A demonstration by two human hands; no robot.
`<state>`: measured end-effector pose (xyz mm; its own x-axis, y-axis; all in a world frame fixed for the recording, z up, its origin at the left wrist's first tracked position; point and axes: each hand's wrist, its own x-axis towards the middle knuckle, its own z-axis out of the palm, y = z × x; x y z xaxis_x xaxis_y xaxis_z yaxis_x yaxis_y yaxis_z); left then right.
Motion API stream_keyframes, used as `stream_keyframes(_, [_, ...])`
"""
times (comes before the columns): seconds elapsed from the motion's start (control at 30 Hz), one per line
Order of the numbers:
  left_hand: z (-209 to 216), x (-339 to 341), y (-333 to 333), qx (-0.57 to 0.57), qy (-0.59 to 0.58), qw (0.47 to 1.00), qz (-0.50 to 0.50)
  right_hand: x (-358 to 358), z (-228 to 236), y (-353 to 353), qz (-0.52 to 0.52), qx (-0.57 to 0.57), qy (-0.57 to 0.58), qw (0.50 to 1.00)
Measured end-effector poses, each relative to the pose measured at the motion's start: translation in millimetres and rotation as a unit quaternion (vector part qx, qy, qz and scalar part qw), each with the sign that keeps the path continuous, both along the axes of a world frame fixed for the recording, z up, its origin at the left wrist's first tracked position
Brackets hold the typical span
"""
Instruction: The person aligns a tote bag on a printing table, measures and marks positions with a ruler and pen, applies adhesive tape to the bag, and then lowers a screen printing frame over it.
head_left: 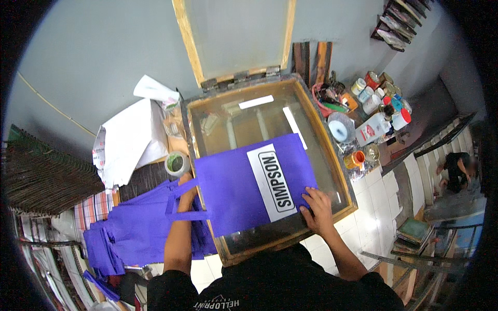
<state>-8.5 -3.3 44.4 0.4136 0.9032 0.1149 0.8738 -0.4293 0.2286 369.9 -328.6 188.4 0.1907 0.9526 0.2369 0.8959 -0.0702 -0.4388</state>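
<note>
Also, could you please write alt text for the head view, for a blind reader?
A purple bag with a white printed panel lies on a wood-framed glossy tabletop; a person's right hand is at its edge, left hand near its handles. More purple fabric lies left.

Table (277, 122) was wood-rimmed, glass-topped. Purple bag (233, 182) lay flat on it, handles (188, 215) past the left edge. Two white strips (256, 102) also showed there: one farther back, another by the bag's corner.

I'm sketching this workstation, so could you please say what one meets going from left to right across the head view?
Crumpled white wrapping, printed purple bag, white disc, white bottle, red-lidded bottle, co-worker in black.
</note>
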Motion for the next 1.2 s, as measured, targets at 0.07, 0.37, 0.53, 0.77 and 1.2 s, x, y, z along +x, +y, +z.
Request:
stream_keyframes(0.07, [1, -3, -5, -0.007, 0.0, 1.0, -0.005, 1, 2, 1, 0.001, 0.008, -0.001, 1.0])
stream_keyframes(0.37, [8, -11, -13, -0.025, 0.005, 0.999, -0.02, 0, 1, 0, 0.006, 0.021, 0.01, 1.0])
stream_keyframes(0.53, [9, -12, -16, -0.032, 0.007, 0.999, -0.028, -2, 8, 2, 0.008, 0.021, 0.012, 1.0])
stream_keyframes(0.77, [12, -18, -18, -0.033, 0.009, 0.999, -0.035, -2, 7, 2, 0.011, 0.022, -0.007, 1.0])
stream_keyframes(1.2, [16, -22, -12, -0.014, 0.013, 0.998, -0.059, 0, -1, -2, -0.003, 0.009, -0.011, 1.0])
